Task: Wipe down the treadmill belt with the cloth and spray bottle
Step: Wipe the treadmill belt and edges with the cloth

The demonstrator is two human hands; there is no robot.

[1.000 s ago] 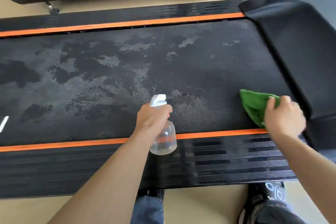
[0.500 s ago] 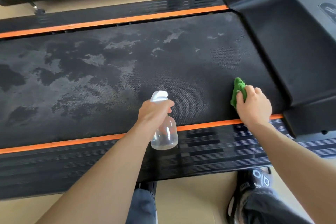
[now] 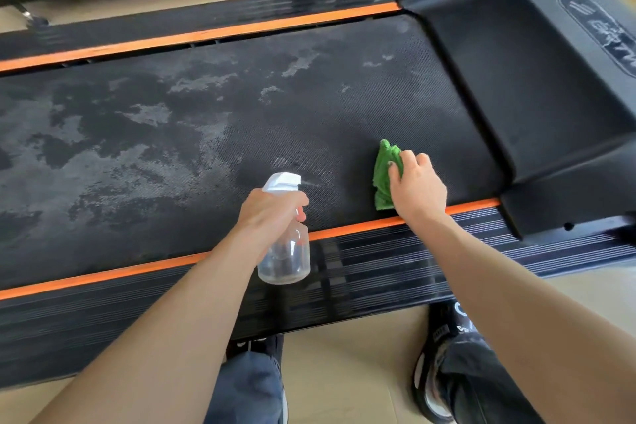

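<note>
So this looks like somewhere in the middle of the job, not near the end. The treadmill belt [image 3: 241, 134] has big grey blotchy patches all over its left and middle stretch, next to darker areas; I can't say for sure which is wet and which is dusty, but it's clearly not an even finish. The bit near the motor cover [image 3: 537, 86] on the right looks more uniformly dark, so my guess is that end has had the most attention and the long left portion is what's left. The left hand [image 3: 272, 208] is wrapped around the neck of the clear spray bottle [image 3: 285, 251], a finger on the trigger, white nozzle pointing out over the belt, and there's a faint streak of mist just ahead of the nozzle, so it seems to be spraying. The bottle hangs above the near orange stripe [image 3: 361, 225] and looks close to empty. The right hand [image 3: 418, 188] is closed over the green cloth [image 3: 383, 175], which is bunched up and pressed flat on the belt right at its near edge, sticking out to the left of the fingers. Cloth and nozzle are near each other, with the freshly misted spot sitting between them, so a sweep leftward seems like the obvious follow-up.
</note>
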